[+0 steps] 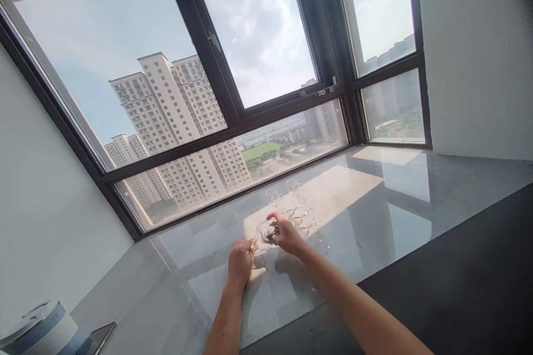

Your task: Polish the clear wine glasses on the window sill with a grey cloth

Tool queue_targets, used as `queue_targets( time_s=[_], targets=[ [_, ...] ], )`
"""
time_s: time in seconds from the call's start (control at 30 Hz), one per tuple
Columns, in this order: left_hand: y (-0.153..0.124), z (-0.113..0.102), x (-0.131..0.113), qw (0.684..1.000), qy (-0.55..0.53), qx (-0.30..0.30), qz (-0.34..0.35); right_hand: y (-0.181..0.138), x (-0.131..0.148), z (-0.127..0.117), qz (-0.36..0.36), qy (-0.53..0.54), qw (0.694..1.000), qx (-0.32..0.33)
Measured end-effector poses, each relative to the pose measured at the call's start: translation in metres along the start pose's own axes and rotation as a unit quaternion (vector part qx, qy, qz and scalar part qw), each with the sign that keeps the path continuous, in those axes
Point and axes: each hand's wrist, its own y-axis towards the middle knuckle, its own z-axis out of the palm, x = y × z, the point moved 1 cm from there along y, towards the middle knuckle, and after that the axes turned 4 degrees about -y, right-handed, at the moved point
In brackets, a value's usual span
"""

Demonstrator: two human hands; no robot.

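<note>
A clear stemmed glass lies tilted between my two hands above the grey marble sill. My left hand is closed round its stem or base. My right hand pinches a small grey cloth-like thing against the bowl's rim; I cannot make out exactly what it is. Just beyond my hands, several more clear glasses stand grouped on the sill in the sunlit patch.
A large black-framed window runs along the sill's far edge, with white walls at both sides. At the bottom left sit a white and blue round container and a phone. A dark surface lies at the right.
</note>
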Motion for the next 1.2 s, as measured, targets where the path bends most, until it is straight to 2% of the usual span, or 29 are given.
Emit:
queue_targets(
  time_s=[0.13,0.2,0.27,0.4,0.47,0.53,0.67,0.73,0.8,0.87,1.0,1.2],
  targets=[
    [0.001,0.004,0.002,0.999,-0.048,-0.002,0.003,0.002,0.005,-0.002,0.037,0.142,0.989,0.021],
    [0.000,0.002,0.002,0.998,-0.066,0.006,0.004,0.002,0.007,-0.002,0.034,0.166,0.985,0.031],
    [-0.001,-0.001,0.001,0.998,-0.064,0.021,0.010,0.000,0.006,-0.004,0.017,0.117,0.993,0.029],
    [-0.005,-0.013,-0.001,0.999,-0.008,0.044,0.028,-0.002,0.001,-0.007,-0.024,-0.051,0.998,0.025],
    [-0.006,-0.018,-0.003,0.999,-0.009,0.029,0.009,-0.002,-0.001,-0.008,-0.016,-0.049,0.997,0.053],
    [-0.006,-0.022,-0.004,1.000,-0.024,-0.010,-0.003,-0.002,-0.002,-0.008,0.007,0.012,0.996,0.092],
    [-0.006,-0.029,-0.006,0.992,-0.045,-0.098,0.062,0.002,0.000,-0.011,0.041,0.126,0.984,0.116],
    [-0.005,-0.029,-0.004,0.990,-0.070,-0.099,0.076,0.003,0.001,-0.014,0.036,0.144,0.983,0.108],
    [-0.003,-0.025,-0.001,0.991,-0.110,-0.067,0.048,0.004,0.002,-0.017,0.031,0.147,0.983,0.106],
    [-0.002,-0.019,0.003,0.986,-0.169,-0.011,-0.007,0.003,0.004,-0.020,0.038,0.135,0.983,0.117],
    [-0.003,-0.011,0.002,0.949,-0.286,0.090,-0.100,0.000,0.010,-0.023,0.046,0.125,0.983,0.126],
    [-0.007,-0.017,0.000,0.893,-0.385,0.163,-0.167,0.000,0.019,-0.024,0.019,0.161,0.981,0.104]
  ],
)
